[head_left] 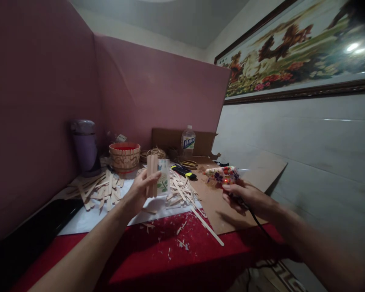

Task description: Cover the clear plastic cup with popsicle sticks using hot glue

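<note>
My left hand (142, 184) is closed around a small box-like piece with a leaf print (163, 184). Several craft sticks (152, 164) stand side by side along its left face, under my thumb. In my right hand (239, 196) is a flower-patterned hot glue gun (222, 173), its nozzle pointing left and a small red light lit on it. A clear glue stick seems to jut from its back end, and a black cord trails below my wrist. A gap separates the glue gun from the box.
Loose craft sticks lie in a left pile (105, 190) and a right pile (182, 190). Behind them stand a stick-covered bucket (124, 158), a purple bottle (85, 150) and a plastic drink bottle (188, 142). A black-and-yellow cutter (184, 172) lies near a cardboard sheet (225, 211). Scraps dot the red cloth (158, 259).
</note>
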A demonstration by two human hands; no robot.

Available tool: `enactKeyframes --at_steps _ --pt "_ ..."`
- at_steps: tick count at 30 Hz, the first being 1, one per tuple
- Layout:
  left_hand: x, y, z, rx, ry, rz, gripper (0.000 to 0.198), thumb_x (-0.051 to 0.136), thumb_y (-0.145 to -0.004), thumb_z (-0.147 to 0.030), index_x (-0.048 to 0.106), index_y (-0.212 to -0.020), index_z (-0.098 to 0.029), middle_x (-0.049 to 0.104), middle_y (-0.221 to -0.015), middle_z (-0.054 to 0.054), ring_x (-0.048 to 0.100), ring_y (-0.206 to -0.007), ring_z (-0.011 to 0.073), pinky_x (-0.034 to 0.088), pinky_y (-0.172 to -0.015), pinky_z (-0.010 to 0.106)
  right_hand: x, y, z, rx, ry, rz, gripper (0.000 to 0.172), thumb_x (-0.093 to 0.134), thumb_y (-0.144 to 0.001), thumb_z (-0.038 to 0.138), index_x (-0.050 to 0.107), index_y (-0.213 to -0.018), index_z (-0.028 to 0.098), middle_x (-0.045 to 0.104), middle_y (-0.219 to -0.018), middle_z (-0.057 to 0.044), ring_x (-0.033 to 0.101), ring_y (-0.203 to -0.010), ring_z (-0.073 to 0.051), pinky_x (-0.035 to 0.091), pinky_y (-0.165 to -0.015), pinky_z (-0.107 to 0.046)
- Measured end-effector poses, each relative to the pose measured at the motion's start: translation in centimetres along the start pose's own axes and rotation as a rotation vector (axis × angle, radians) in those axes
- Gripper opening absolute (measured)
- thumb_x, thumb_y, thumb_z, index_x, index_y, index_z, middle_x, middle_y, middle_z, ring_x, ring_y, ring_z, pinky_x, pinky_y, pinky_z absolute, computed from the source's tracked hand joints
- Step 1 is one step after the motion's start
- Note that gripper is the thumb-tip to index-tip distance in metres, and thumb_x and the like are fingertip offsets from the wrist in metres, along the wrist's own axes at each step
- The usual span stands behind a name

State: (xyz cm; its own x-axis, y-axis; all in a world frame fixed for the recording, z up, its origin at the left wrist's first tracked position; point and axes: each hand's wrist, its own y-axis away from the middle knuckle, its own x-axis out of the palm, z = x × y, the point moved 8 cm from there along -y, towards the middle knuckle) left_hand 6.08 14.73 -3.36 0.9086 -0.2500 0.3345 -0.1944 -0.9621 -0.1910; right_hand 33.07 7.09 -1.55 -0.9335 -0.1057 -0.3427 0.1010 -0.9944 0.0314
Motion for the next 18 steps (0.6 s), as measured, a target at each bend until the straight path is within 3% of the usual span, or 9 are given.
enactKeyframes --at_steps 2,8,13,18 --pt "1.1 0.6 0.2 -0.032 0.044 0.073 0.049 0.078 -0.064 -0.042 0.061 -0.103 -0.018 0.062 -0.085 0.002 0.059 -0.077 0.0152 0.048 -0.065 0.025 2.2 0.8 0.9 -0.011 -0.058 0.087 0.033 0.055 -0.080 0.050 0.052 -0.077 0.017 0.052 -0.054 0.003 0.042 -0.037 -0.007 0.028 -0.036 -0.020" --pt "3.2 2.2 0.9 -0.149 0.076 0.163 0.058 0.075 -0.065 -0.053 0.060 -0.112 -0.021 0.066 -0.089 0.005 0.064 -0.073 0.0188 0.052 -0.060 0.029 7.7 2.3 3.3 -0.062 -0.033 0.242 0.046 0.058 -0.080 0.054 0.041 -0.055 0.020 0.037 -0.043 0.006 0.029 -0.037 -0.005 0.019 -0.037 -0.021" --pt "3.3 2.2 1.2 -0.195 0.140 0.150 0.049 0.068 -0.073 -0.054 0.062 -0.109 -0.021 0.069 -0.095 0.007 0.067 -0.080 0.0219 0.057 -0.059 0.031 9.4 2.6 4.8 -0.094 0.026 0.229 0.040 0.059 -0.081 0.054 0.044 -0.062 0.021 0.038 -0.048 0.006 0.031 -0.043 -0.008 0.022 -0.042 -0.023" --pt "3.3 1.9 1.5 -0.217 0.164 0.110 0.047 0.067 -0.074 -0.056 0.063 -0.104 -0.019 0.069 -0.082 0.005 0.064 -0.061 0.0159 0.052 -0.047 0.024 10.2 2.7 5.0 -0.069 0.117 0.259 0.042 0.055 -0.085 0.052 0.040 -0.061 0.021 0.035 -0.049 0.007 0.029 -0.044 -0.008 0.020 -0.042 -0.023"
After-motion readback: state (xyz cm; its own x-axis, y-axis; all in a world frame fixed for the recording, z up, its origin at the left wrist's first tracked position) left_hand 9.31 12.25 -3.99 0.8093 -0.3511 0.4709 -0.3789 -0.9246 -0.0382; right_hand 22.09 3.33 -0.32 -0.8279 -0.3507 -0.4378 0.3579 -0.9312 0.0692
